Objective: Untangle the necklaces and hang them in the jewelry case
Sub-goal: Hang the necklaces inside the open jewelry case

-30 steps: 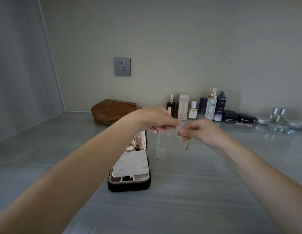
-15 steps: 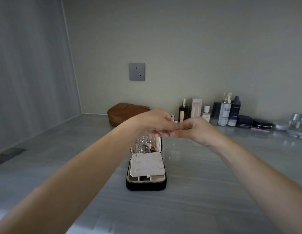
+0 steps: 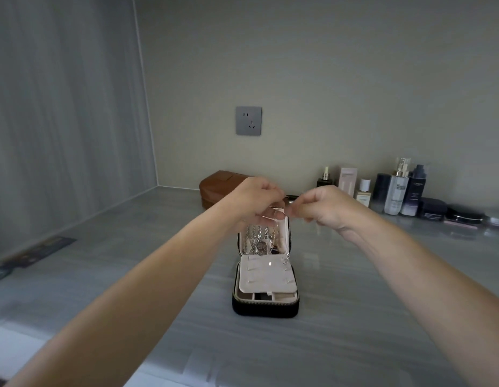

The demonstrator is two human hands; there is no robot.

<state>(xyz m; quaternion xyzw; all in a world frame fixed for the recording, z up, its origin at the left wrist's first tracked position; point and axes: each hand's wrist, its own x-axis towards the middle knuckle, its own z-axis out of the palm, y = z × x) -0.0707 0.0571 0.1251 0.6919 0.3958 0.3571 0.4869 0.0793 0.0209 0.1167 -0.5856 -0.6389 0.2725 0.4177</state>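
**Two hands pinch one necklace [image 3: 285, 257] over the jewelry case [image 3: 265, 309]**

The left hand [image 3: 259, 201] and right hand [image 3: 326, 208] meet just above the case's upright lid [image 3: 283, 233], approx. at view centre. On each, the fingers are curled, with thumb and forefinger pinching the fine necklace. Its loose end hangs down to the pale pad [image 3: 266, 277] inside the case. Other chains [image 3: 255, 237] hang in the lid. The case stands on the grey counter [image 3: 354, 303]. From the case: brown pouch [image 3: 214, 185] at 11 o'clock, wall socket [image 3: 248, 120] at 12, cosmetic bottles [image 3: 396, 188] at 2.
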